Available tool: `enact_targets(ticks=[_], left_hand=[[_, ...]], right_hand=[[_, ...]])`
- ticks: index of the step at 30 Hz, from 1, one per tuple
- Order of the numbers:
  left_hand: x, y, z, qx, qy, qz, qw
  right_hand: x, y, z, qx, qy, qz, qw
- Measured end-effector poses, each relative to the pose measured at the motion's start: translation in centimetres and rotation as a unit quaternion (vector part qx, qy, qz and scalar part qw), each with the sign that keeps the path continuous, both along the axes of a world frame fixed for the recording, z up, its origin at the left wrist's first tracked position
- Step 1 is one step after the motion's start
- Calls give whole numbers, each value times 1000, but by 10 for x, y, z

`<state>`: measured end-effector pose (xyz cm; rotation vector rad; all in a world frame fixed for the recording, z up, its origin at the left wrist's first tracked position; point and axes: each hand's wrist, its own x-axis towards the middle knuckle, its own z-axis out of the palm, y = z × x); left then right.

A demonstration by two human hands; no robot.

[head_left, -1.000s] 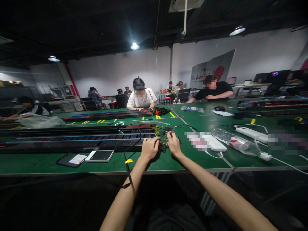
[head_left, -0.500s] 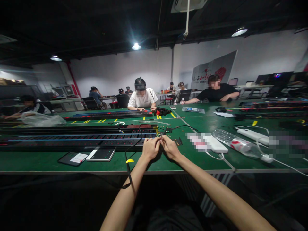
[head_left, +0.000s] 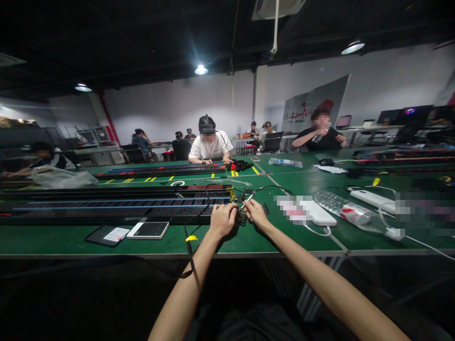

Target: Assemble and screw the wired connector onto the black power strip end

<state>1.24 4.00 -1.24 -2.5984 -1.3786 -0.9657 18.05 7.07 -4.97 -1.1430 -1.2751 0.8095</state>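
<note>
My left hand (head_left: 222, 219) rests at the right end of a long black strip (head_left: 117, 213) with rows of dark sockets and red marks. Its fingers are closed; what they pinch there is hidden. A thin silver tool (head_left: 248, 201), too small to name exactly, slants up from my right hand (head_left: 256, 214), pinched between thumb and fingers. The tool's lower end reaches toward my left fingertips. Small dark parts and yellow-green wires lie between and just below the hands. A black cord (head_left: 207, 203) runs across the strip and down over my left forearm.
On the green table (head_left: 284, 237) lie a white-edged device (head_left: 148, 230), a black flat piece (head_left: 97, 235), a white power bank (head_left: 322, 214) with a cable, and a plastic bottle (head_left: 350, 210). Across the table sits a person in white (head_left: 213, 144); another in black (head_left: 330, 139) sits farther right.
My right hand came in to my left fingertips, then drew slightly back right, with the silver tool now plainly visible. My left hand stayed put. The person in black raised a hand toward the face.
</note>
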Motion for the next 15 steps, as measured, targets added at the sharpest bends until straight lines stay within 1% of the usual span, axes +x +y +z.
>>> enact_targets(ticks=[2, 3, 5, 7, 8, 11, 15], left_hand=[[0, 1, -1, 5, -3, 1, 1000], [0, 1, -1, 8, -4, 1, 1000], [0, 0, -1, 12, -4, -1, 1000], [0, 0, -1, 14, -4, -3, 1000], [-1, 0, 0, 14, -4, -3, 1000], [-1, 0, 0, 15, -1, -3, 1000], [-1, 1, -1, 22, 4, 1, 1000]], right_hand=[[1, 0, 0, -13, 31, -4, 999], [0, -2, 1, -1, 23, -21, 1000], [-1, -9, 6, 43, -32, -69, 996], [-4, -19, 10, 99, -117, -110, 982], [-5, -23, 13, 124, -160, -117, 972], [-10, -32, 16, 160, -258, -95, 948], [-12, -35, 16, 175, -301, -50, 936]])
